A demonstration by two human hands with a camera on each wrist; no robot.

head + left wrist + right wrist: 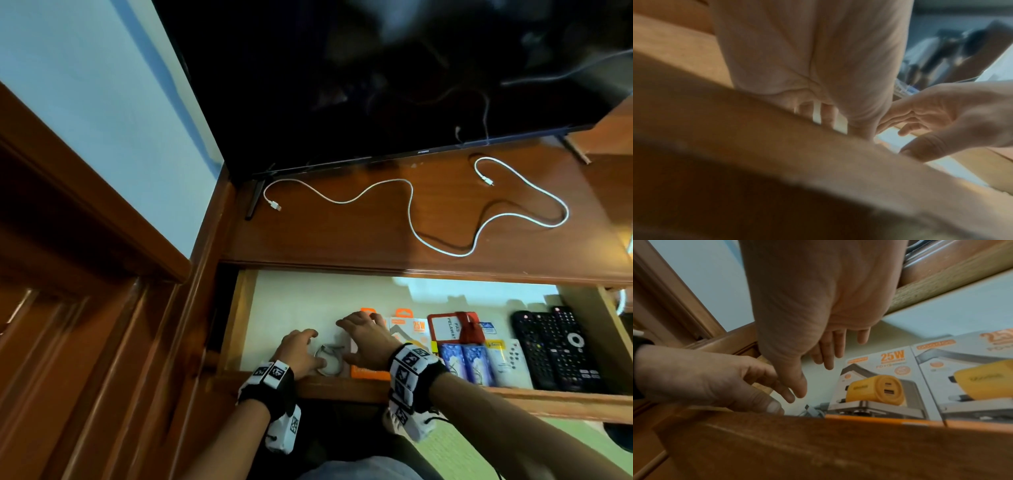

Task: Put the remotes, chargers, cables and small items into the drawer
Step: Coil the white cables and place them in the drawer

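My right hand (818, 305) hangs open at frame top; left hand (705, 379) lower left, charger boxes (875, 386) lower right inside the drawer (818, 447).

You had before you a cabinet top (342, 236) of reddish wood, polished smooth and glossy enough to catch the light, and a drawer (342, 389) whose front rail was the same varnished wood (its floor looked like a pale, matt lining). The white cable (411, 219) on top was smooth plastic. In the drawer, the charger boxes (877, 382) were glossy printed card with orange edges, the remotes (561, 349) matt black plastic, and the coiled cable (329, 359) by your left hand (301, 349) looked grey and faintly shiny. The television (376, 75) screen was dark, glassy and reflective.
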